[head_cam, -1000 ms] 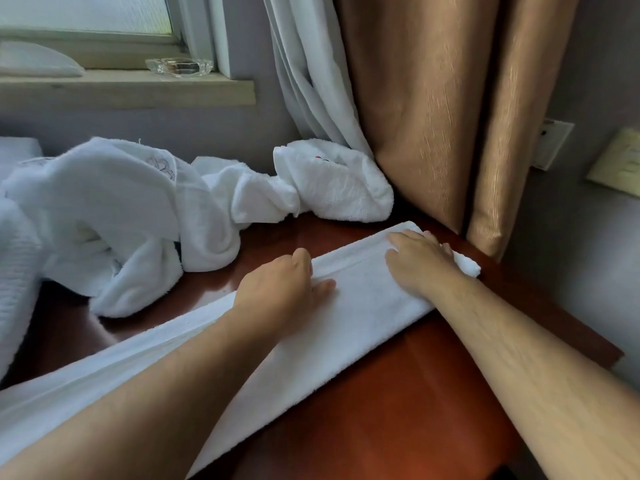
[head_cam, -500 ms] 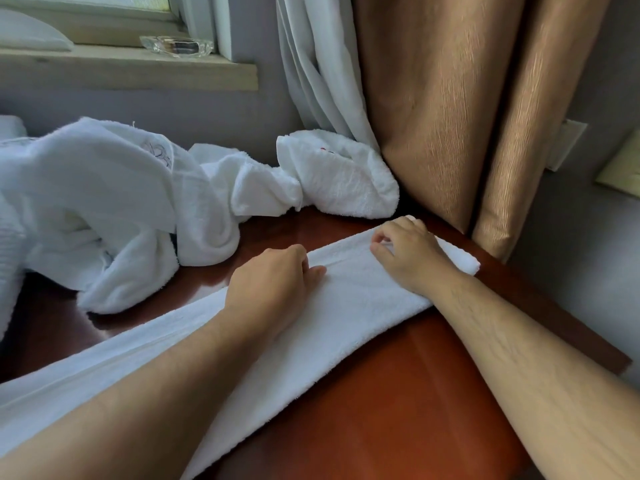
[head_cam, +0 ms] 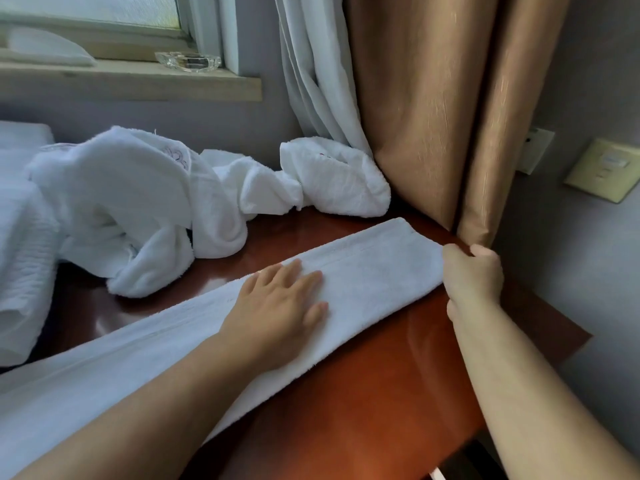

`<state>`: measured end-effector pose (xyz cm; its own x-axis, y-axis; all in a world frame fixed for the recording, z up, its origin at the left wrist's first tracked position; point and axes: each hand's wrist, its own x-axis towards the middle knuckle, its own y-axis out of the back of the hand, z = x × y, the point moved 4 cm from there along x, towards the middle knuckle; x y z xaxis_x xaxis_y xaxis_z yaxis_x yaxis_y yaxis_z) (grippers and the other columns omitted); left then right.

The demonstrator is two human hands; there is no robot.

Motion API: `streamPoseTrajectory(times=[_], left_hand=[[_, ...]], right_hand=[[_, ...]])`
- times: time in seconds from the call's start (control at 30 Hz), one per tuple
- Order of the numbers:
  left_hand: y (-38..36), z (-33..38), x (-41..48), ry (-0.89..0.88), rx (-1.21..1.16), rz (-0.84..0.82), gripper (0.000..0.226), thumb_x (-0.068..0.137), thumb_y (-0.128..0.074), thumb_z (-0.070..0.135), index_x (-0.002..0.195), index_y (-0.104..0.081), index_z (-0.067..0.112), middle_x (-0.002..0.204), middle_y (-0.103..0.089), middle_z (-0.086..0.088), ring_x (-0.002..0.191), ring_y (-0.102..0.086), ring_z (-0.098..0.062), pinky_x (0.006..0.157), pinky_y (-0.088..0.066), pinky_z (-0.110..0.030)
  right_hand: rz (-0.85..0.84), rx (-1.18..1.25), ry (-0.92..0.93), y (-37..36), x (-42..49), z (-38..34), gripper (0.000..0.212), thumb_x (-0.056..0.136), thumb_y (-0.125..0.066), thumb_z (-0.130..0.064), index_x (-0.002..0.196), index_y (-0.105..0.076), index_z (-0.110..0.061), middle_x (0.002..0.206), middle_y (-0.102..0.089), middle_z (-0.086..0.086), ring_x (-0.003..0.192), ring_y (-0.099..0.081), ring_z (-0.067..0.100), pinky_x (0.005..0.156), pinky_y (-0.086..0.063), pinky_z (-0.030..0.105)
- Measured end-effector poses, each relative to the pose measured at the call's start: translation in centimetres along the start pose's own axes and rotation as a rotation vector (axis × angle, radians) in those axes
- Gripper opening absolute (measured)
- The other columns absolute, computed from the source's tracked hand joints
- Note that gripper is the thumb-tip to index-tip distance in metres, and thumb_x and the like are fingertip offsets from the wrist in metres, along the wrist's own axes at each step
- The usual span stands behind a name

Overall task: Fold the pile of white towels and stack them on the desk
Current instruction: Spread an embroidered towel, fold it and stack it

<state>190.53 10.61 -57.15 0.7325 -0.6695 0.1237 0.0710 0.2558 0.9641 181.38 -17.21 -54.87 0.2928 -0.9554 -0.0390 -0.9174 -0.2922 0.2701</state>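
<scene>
A long white towel (head_cam: 374,261), folded into a narrow strip, lies diagonally across the reddish-brown desk (head_cam: 374,393). My left hand (head_cam: 277,306) presses flat on the strip's middle, fingers straight. My right hand (head_cam: 472,275) grips the strip's far right end, fingers curled round its edge. A pile of crumpled white towels (head_cam: 138,202) sits at the back left of the desk, and one more bunched towel (head_cam: 336,178) lies against the curtain.
Tan and white curtains (head_cam: 433,116) hang at the desk's back right corner. A glass ashtray (head_cam: 188,61) stands on the window sill. Wall plates (head_cam: 602,174) are on the right wall. White bedding (head_cam: 20,237) lies at the left.
My right hand slid from on top of the towel to its right end and took hold of the edge. My left hand's fingers have spread flat on the strip.
</scene>
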Motion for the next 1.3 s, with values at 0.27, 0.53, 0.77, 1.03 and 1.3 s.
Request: streamPoseTrajectory(times=[0.27,0.53,0.77,1.03,1.3], left_hand=[[-0.4,0.5,-1.3,-0.02,0.05,-0.014,0.066,0.095,-0.016,0.066,0.156,-0.021,0.042,0.166,-0.017,0.007,0.152,-0.012,-0.019,0.122,-0.01,-0.038],[-0.3,1.1,-4.2,-0.05,0.014,-0.023,0.083,0.082,0.001,0.074,0.155,-0.022,0.044,0.167,-0.017,0.009,0.152,-0.012,-0.017,0.122,-0.01,-0.037],[1.8,0.4,-4.4,-0.03,-0.287,0.144,0.035,0.101,-0.045,0.047,0.132,-0.058,0.039,0.142,-0.052,0.014,0.133,-0.037,-0.012,0.109,-0.032,-0.033],[10.5,-5.6,-10.0,0.469,-1.515,-0.143,0.086,0.09,-0.031,0.081,0.105,-0.077,0.01,0.103,-0.073,-0.017,0.081,-0.071,-0.024,0.066,-0.056,-0.033],[15.0,-14.7,-26.1,0.635,-1.213,-0.005,0.052,0.082,-0.066,0.063,0.108,-0.079,0.021,0.109,-0.077,-0.003,0.093,-0.074,-0.015,0.071,-0.06,-0.029]], right_hand=[[-0.135,0.729,-0.451,0.2,-2.7,-0.1,0.036,0.097,-0.062,-0.01,0.133,-0.055,-0.012,0.13,-0.062,0.011,0.114,-0.064,0.026,0.063,-0.053,0.023],[-0.238,0.407,-0.315,0.1,-3.7,0.4,0.019,0.087,-0.069,-0.004,0.098,-0.063,-0.019,0.094,-0.07,0.005,0.082,-0.071,0.02,0.05,-0.057,0.03],[-0.157,0.071,0.219,0.4,-7.1,-2.1,0.011,0.093,-0.058,-0.02,0.084,-0.063,-0.025,0.085,-0.071,-0.004,0.076,-0.067,0.013,0.064,-0.056,0.03],[-0.507,-0.022,1.131,-1.1,-26.7,-7.6,0.013,0.092,-0.064,-0.022,0.102,-0.071,-0.02,0.08,-0.073,-0.005,0.071,-0.066,0.016,0.061,-0.049,0.031],[-0.873,-0.165,1.554,-5.1,-42.5,-6.0,0.008,0.093,-0.06,-0.023,0.098,-0.067,-0.022,0.07,-0.068,-0.003,0.058,-0.062,0.026,0.05,-0.036,0.028]])
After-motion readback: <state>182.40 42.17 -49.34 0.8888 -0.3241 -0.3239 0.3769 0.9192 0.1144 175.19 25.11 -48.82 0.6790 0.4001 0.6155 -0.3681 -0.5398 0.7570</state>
